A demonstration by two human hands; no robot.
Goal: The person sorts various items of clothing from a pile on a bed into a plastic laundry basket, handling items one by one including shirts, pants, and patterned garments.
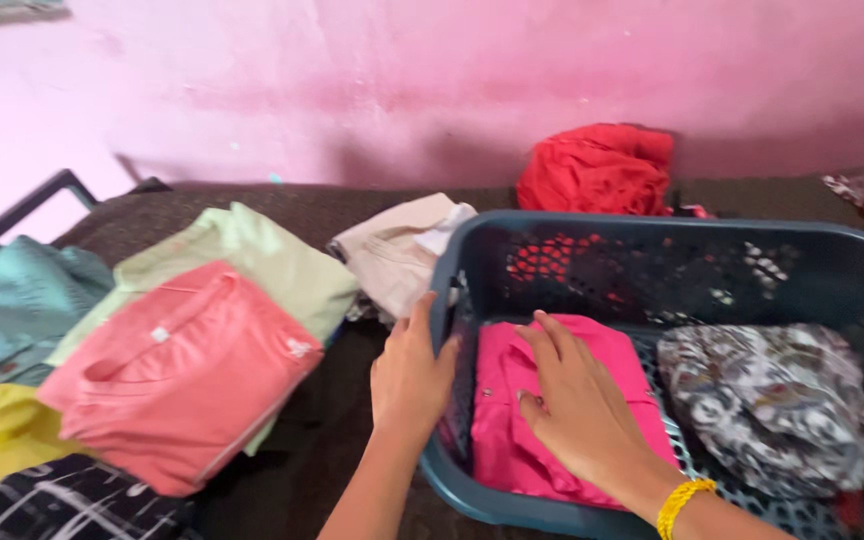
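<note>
Pink wall behind, dark bed below: right hand [577,405] flat, unclenched on folded pink garment [522,440] inside blue basket [652,240], left hand [410,375] gripping its rim; folded coral shirt [177,375] outside, still unpacked.

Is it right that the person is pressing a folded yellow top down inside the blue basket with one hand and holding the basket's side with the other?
Not quite. The folded top inside the blue basket is bright pink, not yellow, as the head view shows. The rest holds: the right hand rests flat on it, and the left hand holds the basket's side.
</note>
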